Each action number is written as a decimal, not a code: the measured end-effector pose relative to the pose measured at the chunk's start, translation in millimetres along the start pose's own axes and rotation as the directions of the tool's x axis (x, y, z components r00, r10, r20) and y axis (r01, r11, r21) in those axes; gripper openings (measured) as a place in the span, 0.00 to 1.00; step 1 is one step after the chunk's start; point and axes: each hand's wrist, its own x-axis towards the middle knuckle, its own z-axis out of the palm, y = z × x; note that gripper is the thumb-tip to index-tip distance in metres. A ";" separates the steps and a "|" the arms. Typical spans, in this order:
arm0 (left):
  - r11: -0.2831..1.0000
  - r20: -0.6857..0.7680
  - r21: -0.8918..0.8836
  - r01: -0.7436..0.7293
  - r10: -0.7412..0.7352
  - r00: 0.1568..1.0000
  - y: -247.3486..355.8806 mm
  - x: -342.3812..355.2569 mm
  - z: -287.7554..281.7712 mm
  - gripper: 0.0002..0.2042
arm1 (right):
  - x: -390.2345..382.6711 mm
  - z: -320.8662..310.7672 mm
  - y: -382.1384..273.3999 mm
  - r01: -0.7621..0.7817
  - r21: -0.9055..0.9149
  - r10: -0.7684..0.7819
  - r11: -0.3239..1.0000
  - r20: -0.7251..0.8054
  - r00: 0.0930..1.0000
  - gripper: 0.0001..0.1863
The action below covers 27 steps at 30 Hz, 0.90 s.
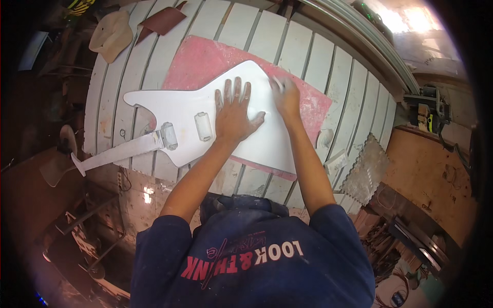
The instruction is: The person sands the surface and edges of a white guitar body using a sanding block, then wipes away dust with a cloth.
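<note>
An angular white electric guitar body (187, 100) lies flat, its neck (120, 151) reaching to the lower left. Two rectangular pickup cavities, seemingly covered with tape, show near the neck. My left hand (235, 113) rests on the body, palm down with fingers spread and thumb out to the right. At the body's upper right edge is my right hand (285, 97), its fingers curled and pressed against the edge, a little blurred by motion. Whatever lies under those fingers is hidden. Whitish dust coats the fingers of both hands.
Beneath the guitar is a dusty pink board (197, 54) on a white slatted table (267, 36). A beige cap (110, 36) and a reddish-brown sheet (162, 21) lie at the far left. Toward the right edge sit a small white block (336, 161) and a jagged-edged grey plate (367, 167).
</note>
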 end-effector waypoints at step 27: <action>0.900 -0.082 -0.108 -0.422 0.415 0.906 37.6 21.4 49.1 0.46 | -311.3 -158.4 96.3 -0.464 0.370 0.593 0.804 -0.456 0.664 0.14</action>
